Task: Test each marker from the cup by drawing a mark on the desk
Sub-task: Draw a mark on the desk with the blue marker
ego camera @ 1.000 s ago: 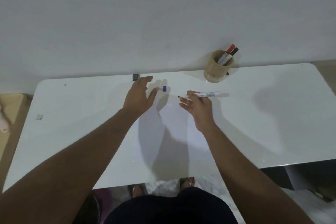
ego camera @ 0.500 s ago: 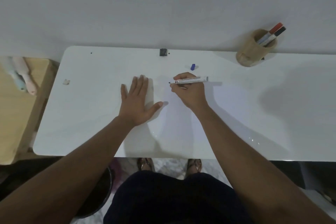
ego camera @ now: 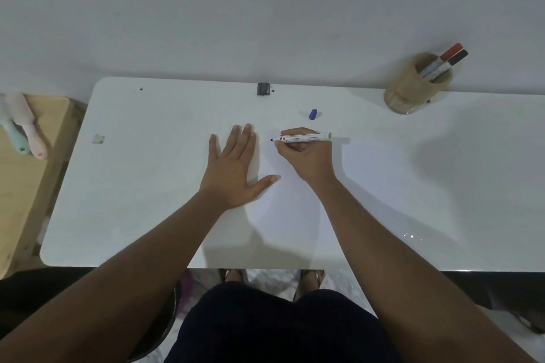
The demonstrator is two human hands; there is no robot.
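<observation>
White desk point(ego camera: 147, 186): right hand point(ego camera: 306, 156) pinches uncapped marker point(ego camera: 303, 137), tip at surface beside flat, empty left hand point(ego camera: 233, 171); draw one short light stroke clear of the fingers; two markers remain in cup point(ego camera: 413, 91).

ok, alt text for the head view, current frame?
A person's right hand holds an uncapped white marker, tip pointing left, low over a white desk, while the left hand lies flat, open, beside it. A small blue cap lies behind the marker; a tan wooden cup at back right holds red- and black-capped markers.
</observation>
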